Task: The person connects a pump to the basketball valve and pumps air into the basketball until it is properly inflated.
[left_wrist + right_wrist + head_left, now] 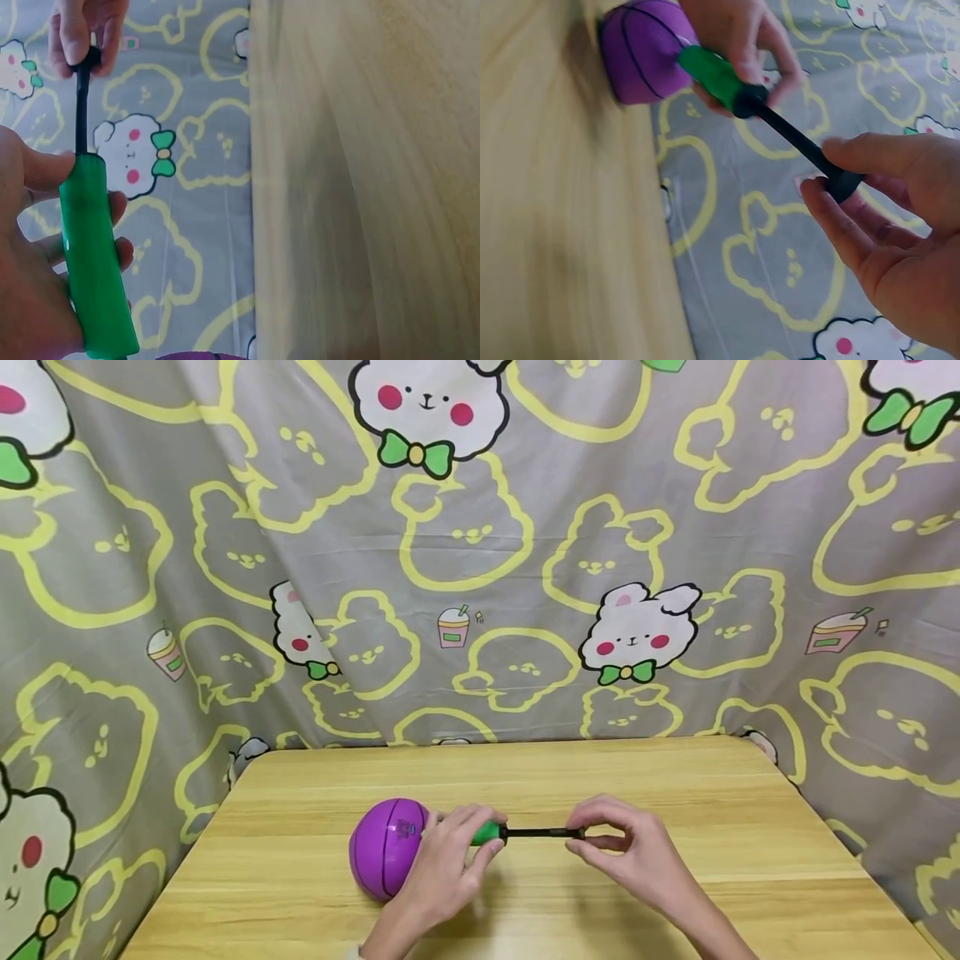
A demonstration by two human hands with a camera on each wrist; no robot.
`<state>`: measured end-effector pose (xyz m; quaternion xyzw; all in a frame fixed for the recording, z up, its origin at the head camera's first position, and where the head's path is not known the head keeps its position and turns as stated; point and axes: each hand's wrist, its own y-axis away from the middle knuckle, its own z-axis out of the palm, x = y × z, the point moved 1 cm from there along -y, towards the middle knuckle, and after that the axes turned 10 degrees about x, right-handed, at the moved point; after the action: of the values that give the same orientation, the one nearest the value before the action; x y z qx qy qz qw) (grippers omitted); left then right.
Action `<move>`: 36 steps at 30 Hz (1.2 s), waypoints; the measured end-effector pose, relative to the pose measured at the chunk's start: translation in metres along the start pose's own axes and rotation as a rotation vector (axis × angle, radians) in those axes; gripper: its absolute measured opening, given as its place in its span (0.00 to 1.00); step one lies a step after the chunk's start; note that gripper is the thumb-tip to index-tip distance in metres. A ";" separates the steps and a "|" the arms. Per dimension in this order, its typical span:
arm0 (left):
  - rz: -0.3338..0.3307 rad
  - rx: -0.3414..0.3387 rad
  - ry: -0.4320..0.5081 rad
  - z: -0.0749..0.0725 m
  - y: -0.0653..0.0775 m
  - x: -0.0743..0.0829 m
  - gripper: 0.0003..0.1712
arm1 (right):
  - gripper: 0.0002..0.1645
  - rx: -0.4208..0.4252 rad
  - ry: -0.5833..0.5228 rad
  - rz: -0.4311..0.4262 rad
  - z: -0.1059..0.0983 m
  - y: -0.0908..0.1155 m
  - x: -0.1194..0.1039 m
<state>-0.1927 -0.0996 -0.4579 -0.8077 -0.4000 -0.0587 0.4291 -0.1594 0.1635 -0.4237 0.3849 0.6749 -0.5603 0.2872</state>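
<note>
A small ball pump with a green barrel (97,255) and a black rod (791,137) is held level above the table, its rod drawn out. My left hand (447,862) grips the green barrel, thumb along it near the rod end. My right hand (630,847) pinches the black end knob (844,185) of the rod between thumb and fingers. A purple basketball (384,850) with black seams sits on the left, beside and partly behind my left hand. The barrel points toward the ball; whether its tip enters the ball is hidden by the left hand.
The wooden table (675,777) has a light grain and rounded far corners. Behind it and along both sides hangs a grey curtain (517,560) printed with yellow outlines and white cartoon rabbits.
</note>
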 end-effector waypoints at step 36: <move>0.060 -0.022 -0.029 0.003 0.001 0.009 0.09 | 0.17 0.113 -0.076 0.049 0.046 0.009 0.021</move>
<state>-0.1866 -0.0922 -0.4565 -0.8248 -0.3812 -0.0386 0.4158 -0.1653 0.1231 -0.4549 0.3955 0.6211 -0.6045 0.3039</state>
